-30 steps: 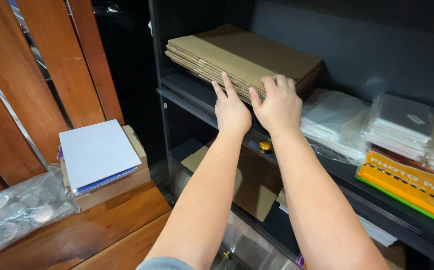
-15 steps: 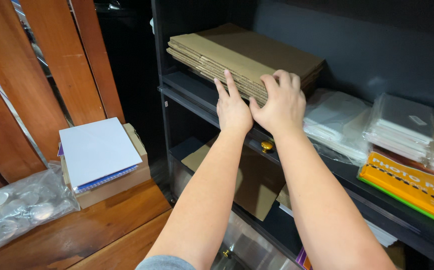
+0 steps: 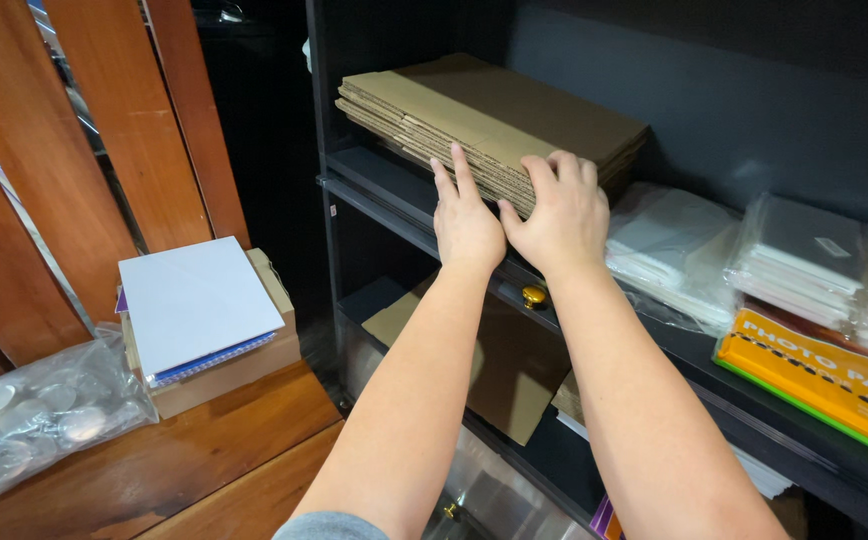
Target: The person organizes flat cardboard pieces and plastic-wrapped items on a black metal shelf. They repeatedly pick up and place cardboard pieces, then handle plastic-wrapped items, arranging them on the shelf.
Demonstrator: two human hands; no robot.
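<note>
We find both hands at the near end of a stack of flattened cardboard boxes (image 3: pixel 494 115) lying on the upper level of a dark shelf unit (image 3: pixel 394 200). The left hand (image 3: pixel 467 218) lies flat, fingers extended and together, with the fingertips against the layered edge of the stack. The right hand (image 3: pixel 557 208) sits just beside it, touching at the thumbs, its fingers curled over the top corner of the stack. Neither hand is clamped around anything; both press or rest on the cardboard edge.

Progress, in our judgement: the stack lies fully on the shelf and roughly squared, though the layers at the left end look slightly uneven. No sheet has been lifted clear. Whether the hands push the stack in or prepare to draw one out, we cannot tell.

Surroundings noted. To the right on the same shelf lie clear plastic packets of white sheets (image 3: pixel 654 235), further wrapped white stacks (image 3: pixel 799 255) and an orange and green flat pack (image 3: pixel 824 375) at the front edge. A small brass knob (image 3: pixel 534 296) sits below the hands. A loose piece of cardboard (image 3: pixel 499 370) leans in the lower compartment. To the left, a brown box (image 3: pixel 219 365) topped with a white pad (image 3: pixel 194 300) stands on a wooden counter (image 3: pixel 174 470), beside a plastic bag of round clear items (image 3: pixel 34 415).

The packets to the right lie close against the stack; nothing else obstructs the hands.
</note>
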